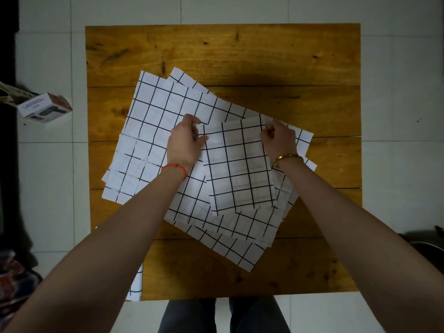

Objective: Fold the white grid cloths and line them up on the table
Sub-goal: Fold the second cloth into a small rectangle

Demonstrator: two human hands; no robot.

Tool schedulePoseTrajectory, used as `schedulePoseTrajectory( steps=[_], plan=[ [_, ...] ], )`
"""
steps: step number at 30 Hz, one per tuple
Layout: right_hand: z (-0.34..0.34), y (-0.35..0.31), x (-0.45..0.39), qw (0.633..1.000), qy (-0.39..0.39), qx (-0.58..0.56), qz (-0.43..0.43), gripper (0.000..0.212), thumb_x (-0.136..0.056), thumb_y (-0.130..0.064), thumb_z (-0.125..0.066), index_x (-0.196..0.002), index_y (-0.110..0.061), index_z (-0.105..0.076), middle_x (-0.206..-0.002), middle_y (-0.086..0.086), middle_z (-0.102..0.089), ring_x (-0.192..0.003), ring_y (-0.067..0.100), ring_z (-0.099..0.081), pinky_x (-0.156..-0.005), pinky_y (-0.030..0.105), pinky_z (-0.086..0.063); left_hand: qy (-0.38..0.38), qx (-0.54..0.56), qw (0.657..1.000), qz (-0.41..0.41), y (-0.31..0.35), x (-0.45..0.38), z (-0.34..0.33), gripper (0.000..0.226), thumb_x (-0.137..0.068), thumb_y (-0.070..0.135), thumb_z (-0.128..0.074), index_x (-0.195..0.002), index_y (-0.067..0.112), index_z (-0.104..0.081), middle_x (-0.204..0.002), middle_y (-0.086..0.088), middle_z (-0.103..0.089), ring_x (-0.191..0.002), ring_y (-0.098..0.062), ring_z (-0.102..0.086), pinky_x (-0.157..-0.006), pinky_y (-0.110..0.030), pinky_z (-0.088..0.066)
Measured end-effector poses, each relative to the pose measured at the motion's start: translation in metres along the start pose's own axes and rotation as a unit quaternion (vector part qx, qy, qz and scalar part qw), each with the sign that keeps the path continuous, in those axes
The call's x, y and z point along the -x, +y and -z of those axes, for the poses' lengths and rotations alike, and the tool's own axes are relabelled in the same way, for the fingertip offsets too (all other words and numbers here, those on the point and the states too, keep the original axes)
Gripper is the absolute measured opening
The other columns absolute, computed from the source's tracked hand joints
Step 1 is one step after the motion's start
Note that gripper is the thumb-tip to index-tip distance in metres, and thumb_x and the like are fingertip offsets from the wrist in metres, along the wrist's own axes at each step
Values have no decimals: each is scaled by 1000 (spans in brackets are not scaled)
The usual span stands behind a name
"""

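Both hands, left hand and right hand, pinch the folded cloth's far corners over the spread cloths; far table bare.

Two bare forearms with no sleeves in view. A thin red braided thread bracelet circles the wrist just behind the left hand. A gold bangle circles the wrist just behind the right hand. Dark grey trousers cover both legs.
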State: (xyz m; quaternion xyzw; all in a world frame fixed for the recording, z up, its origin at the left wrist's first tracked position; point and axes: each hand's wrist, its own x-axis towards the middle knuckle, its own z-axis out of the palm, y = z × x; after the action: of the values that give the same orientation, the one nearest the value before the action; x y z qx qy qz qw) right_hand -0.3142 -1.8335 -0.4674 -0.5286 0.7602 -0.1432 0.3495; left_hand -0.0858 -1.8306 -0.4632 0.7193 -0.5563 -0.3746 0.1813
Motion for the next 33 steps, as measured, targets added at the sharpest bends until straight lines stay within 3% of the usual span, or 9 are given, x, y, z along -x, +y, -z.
schedulePoseTrajectory(
  steps=[4, 7, 10, 12, 15, 18, 26, 29, 33],
  plan=[
    [1, 0, 4, 997, 27, 68, -16, 20, -93, -24, -47, -92, -6, -58, -75, 7, -56, -69, 21, -51, -55, 25, -33, 10, 33, 999, -6, -1, 3, -1, 40, -80, 17, -74, -112, 20, -50, -92, -3, -60, -78, -19, -60, -71, -43, -56],
    [1, -4, 14, 987, 89, 135, -6, 28, -93, -30, -46, -102, -5, -53, -88, 12, -60, -74, 27, -57, -58, 30, -36, 37, -44, 996, -68, -4, 14, 1, 34, -84, 20, -69, -113, 14, -52, -107, -4, -56, -93, -19, -55, -72, -40, -52],
    [-5, -11, 24, 967, 132, 184, 117, 29, -88, -26, -48, -107, -4, -51, -97, 15, -56, -85, 28, -55, -66, 37, -44, 54, -154, 973, -163, -14, 29, 1, 34, -88, 19, -61, -120, 9, -55, -120, -9, -55, -110, -27, -50, -86, -42, -48],
    [-15, -17, 29, 944, 98, 227, 219, 35, -86, -25, -45, -114, -5, -51, -111, 15, -56, -103, 31, -53, -84, 43, -47, 40, -220, 957, -187, -22, 36, -3, 44, -91, 22, -56, -132, 9, -50, -135, -9, -50, -123, -28, -45, -97, -43, -44],
    [-33, -28, 33, 906, -16, 282, 316, 52, -91, -29, -34, -138, -9, -40, -141, 11, -44, -134, 31, -36, -110, 48, -31, -19, -296, 938, -181, -27, 45, -9, 60, -96, 31, -48, -149, 10, -30, -155, -7, -31, -142, -30, -27, -114, -48, -27],
    [-51, -32, 36, 865, -107, 339, 354, 60, -95, -32, -36, -149, -11, -21, -156, 5, -22, -144, 29, -16, -116, 52, -15, -77, -333, 928, -151, -27, 48, -13, 66, -101, 40, -38, -154, 14, -10, -162, -2, -9, -149, -27, -4, -120, -51, -10],
    [-53, -23, 35, 858, -131, 380, 322, 62, -97, -39, -31, -150, -12, -15, -158, 3, -15, -146, 28, -11, -115, 56, -12, -110, -393, 902, -138, -26, 43, -15, 68, -102, 48, -24, -154, 15, 6, -162, 0, 9, -149, -25, 11, -119, -55, -2],
    [-38, -10, 33, 877, -111, 379, 274, 61, -96, -41, -18, -150, -13, -16, -158, 4, -16, -146, 27, -9, -116, 54, -12, -109, -412, 893, -144, -27, 41, -13, 70, -101, 50, -24, -154, 15, 7, -162, 0, 8, -149, -26, 9, -118, -56, -4],
    [-11, 20, 31, 905, -58, 369, 205, 61, -97, -41, -21, -150, -12, -15, -157, 5, -18, -146, 28, -9, -117, 53, -9, -120, -428, 882, -154, -27, 39, -10, 71, -101, 51, -23, -153, 15, 10, -162, -1, 9, -149, -27, 11, -118, -57, -3]
  ],
)
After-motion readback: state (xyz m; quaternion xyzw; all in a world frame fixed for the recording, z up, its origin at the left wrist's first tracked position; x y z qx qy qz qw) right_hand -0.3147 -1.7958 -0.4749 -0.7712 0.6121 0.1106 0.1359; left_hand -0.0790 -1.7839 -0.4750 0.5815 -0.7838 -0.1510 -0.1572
